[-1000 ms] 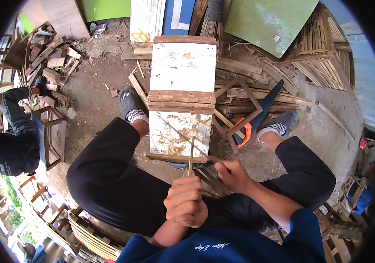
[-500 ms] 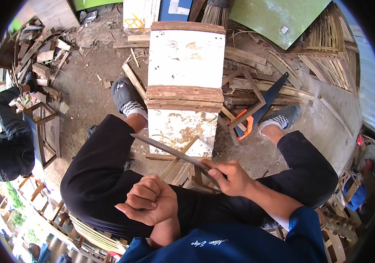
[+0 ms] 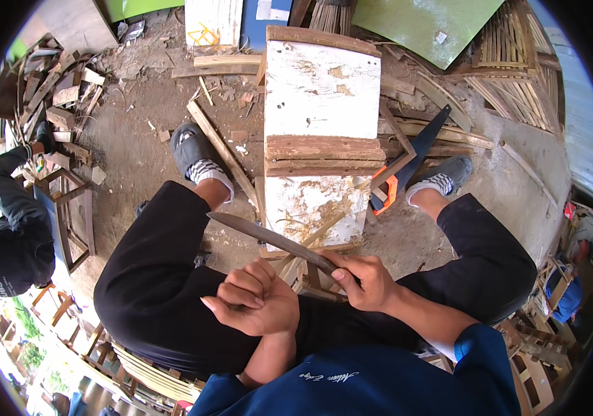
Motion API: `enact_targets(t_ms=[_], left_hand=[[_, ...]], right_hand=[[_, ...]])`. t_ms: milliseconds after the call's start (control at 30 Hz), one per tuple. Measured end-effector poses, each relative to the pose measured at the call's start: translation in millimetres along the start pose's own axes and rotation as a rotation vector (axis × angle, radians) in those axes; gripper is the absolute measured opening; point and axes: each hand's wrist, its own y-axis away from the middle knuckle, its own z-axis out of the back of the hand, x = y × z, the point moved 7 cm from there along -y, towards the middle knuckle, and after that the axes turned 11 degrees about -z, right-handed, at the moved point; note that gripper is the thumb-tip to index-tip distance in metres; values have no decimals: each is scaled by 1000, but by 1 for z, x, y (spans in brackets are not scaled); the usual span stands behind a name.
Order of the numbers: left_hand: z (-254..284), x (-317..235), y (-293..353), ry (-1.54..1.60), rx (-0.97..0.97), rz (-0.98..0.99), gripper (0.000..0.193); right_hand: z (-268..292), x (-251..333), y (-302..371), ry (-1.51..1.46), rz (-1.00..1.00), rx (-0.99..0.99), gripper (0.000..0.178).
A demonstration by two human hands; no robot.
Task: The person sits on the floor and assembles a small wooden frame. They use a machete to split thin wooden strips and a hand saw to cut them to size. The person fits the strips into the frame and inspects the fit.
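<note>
My right hand (image 3: pixel 364 281) grips one end of a long, dark, file-like metal bar (image 3: pixel 269 234), thumb along its top. The bar tapers to a point, aimed up and left. My left hand (image 3: pixel 258 298) is held just below it, fingers curled in toward the palm and thumb pointing left; I see nothing in it. Between my legs stands a low worn white board (image 3: pixel 322 87) with brown wooden strips (image 3: pixel 324 154) across it; its nearer part is scuffed and stained. The bar passes over the near left corner of this board.
A handsaw (image 3: pixel 421 156) with an orange handle leans by my right foot, beside a small wooden frame (image 3: pixel 400 163). Scrap wood (image 3: pixel 67 87) is heaped at far left. Another person (image 3: pixel 12 236) sits at left near a wooden frame (image 3: pixel 74 208). A green panel (image 3: pixel 428 28) lies at the back.
The white board has shifted to the right and now covers part of the small wooden frame. My left hand has moved slightly right, closer to my right hand. The metal bar stays nearly in place.
</note>
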Motion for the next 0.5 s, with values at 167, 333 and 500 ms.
enact_targets(t_ms=[167,333,500], left_hand=[[-36,-17,22,8,368,-183,67],[-56,-32,42,-37,545,-323,69],[-51,-26,46,-39,500,-285,67]], right_hand=[[6,1,9,43,64,-22,38],[9,-3,11,-34,53,-32,37],[9,-15,10,-165,-101,-11,33]])
